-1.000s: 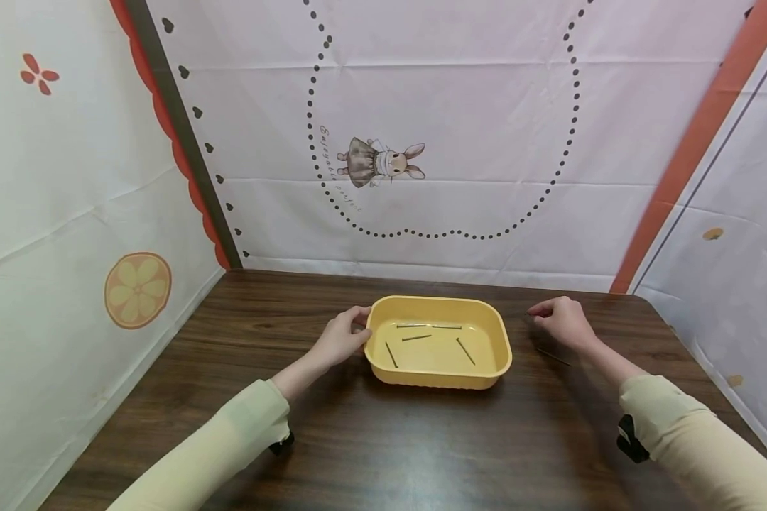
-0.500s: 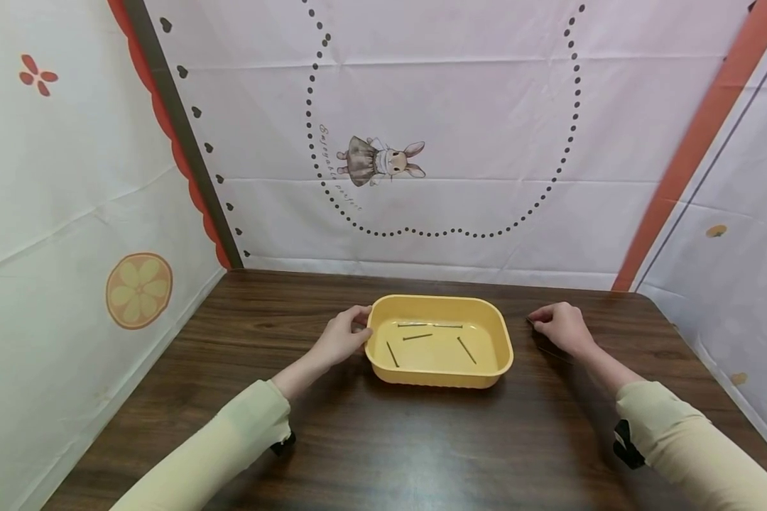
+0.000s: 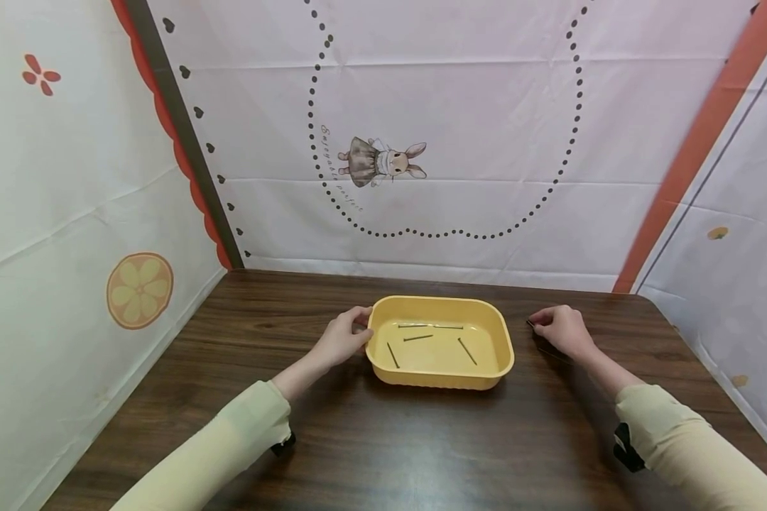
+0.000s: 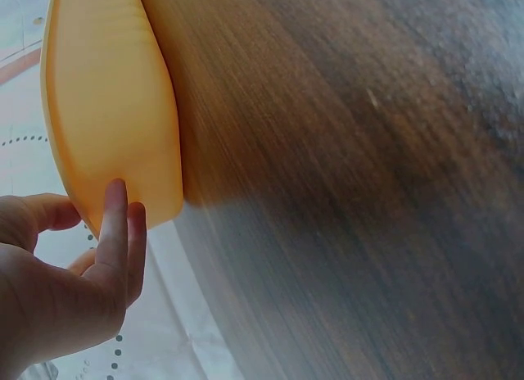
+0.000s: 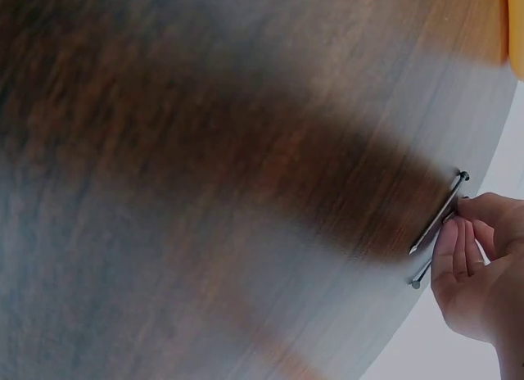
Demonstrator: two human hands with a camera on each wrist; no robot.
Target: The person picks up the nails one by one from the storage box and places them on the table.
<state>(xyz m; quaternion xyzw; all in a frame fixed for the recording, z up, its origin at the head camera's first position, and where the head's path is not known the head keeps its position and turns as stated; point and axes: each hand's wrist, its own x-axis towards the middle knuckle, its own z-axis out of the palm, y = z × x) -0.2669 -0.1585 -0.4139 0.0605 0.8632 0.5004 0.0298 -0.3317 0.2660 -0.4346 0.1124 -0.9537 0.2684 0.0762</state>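
A yellow plastic tray [image 3: 439,380] stands on the dark wooden table, with several nails [image 3: 466,351] lying apart on its floor. My left hand [image 3: 341,339] holds the tray's left end; in the left wrist view, fingers [image 4: 115,224] lie along the outer wall. To the right of the tray, my right hand [image 3: 564,330] is low over the table and pinches a nail [image 5: 420,275] between thumb and fingertips, which partly hide it. Another nail [image 5: 438,214] lies on the table beside that hand, also faintly visible as a thin nail [image 3: 554,355] in the head view.
The wooden table [image 3: 396,447] reaches back to a printed white cloth [image 3: 473,142] hanging behind it. More cloth hangs along the left and right sides. A dark band [image 3: 628,448] sits at the right sleeve.
The right hand's fingertips have closed on a nail, whose dark end now shows at them, and the hand has shifted slightly. The left hand and the tray stay in place.
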